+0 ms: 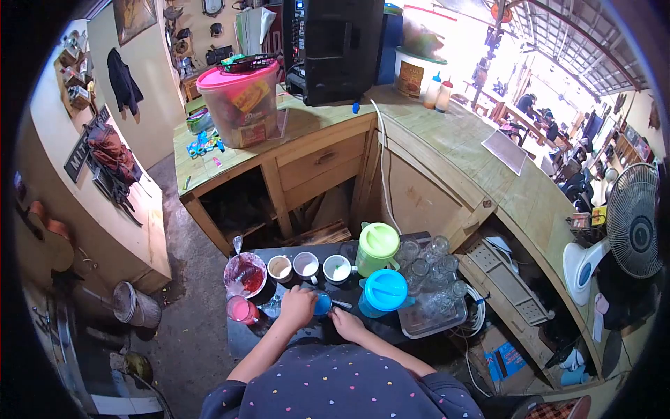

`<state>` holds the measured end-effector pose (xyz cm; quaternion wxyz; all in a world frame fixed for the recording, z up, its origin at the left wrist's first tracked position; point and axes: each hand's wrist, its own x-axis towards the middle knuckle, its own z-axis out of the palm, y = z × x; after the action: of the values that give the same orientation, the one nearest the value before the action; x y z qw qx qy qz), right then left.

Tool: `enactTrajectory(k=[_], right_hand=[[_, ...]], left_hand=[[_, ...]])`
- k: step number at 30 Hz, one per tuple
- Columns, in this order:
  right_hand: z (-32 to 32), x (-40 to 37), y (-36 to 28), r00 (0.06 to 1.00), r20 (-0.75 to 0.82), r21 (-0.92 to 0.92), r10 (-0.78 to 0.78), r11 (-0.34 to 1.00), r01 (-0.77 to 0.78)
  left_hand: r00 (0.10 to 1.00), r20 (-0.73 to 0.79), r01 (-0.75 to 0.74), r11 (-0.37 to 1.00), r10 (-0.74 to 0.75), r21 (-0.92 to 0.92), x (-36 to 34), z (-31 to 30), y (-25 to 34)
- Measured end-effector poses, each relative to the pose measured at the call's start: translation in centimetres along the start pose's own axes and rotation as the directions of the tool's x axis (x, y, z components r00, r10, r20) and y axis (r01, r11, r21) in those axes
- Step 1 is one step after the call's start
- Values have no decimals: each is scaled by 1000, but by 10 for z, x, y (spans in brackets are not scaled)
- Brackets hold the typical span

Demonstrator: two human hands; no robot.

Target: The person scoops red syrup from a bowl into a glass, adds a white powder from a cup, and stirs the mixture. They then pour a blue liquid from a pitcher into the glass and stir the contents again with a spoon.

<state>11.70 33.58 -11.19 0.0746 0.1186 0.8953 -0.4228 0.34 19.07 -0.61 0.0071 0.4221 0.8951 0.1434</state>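
Small blue container (322,303) on the dark flat tabletop (242,338), between the hands, close against the left. Left hand (299,307) palm down, fingers curled at container and crumpled clear plastic (272,305); grip hidden. Right hand (346,325) apart from left, low by the near table edge, fingers bent; cannot tell if closed on anything. Metal spoon (342,304) just beyond it. Narrow gap rightward, then blue lidded plastic pitcher (386,290); green lidded one (377,246) behind. Three white mugs (306,266) in a row beyond the hands. Left of left hand: glass of pink liquid (242,310), bowl with red contents (246,274), both near the table's left edge.
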Motion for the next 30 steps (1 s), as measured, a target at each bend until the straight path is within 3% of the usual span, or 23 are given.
enactTrajectory(k=[3,6,9,12,15,18,21,24,27,30], right_hand=[[1,2,2,1000,-1,-8,5,1000,-5],[9,5,10,1000,-4,-21,8,1000,-8],[4,3,6,1000,27,-22,15,1000,-15],[3,4,6,999,38,-8,3,1000,-3],[6,4,9,1000,3,-32,-5,999,5],[4,3,6,1000,8,-31,-10,999,10],[-3,1,-1,1000,22,-4,-2,1000,3],[-3,0,-2,1000,11,-2,2,1000,-2],[-2,1,0,1000,-3,2,-17,1000,17],[-1,1,2,999,-20,16,-40,999,40]], left_hand=[[965,259,42,998,-31,-38,0,5,-6],[999,20,-23,973,29,-231,3,-2,0],[999,30,28,999,-27,-23,2,-9,4],[952,288,112,994,-106,-3,0,-2,2],[994,105,-1,975,25,-222,3,-4,1],[1000,19,7,996,-6,-92,5,2,-4],[944,283,184,982,-167,-34,1,7,-3],[975,215,116,948,-52,-297,1,1,-3],[1000,1,7,979,-8,-203,5,-2,-2],[976,179,125,992,-127,23,1,-1,2]])
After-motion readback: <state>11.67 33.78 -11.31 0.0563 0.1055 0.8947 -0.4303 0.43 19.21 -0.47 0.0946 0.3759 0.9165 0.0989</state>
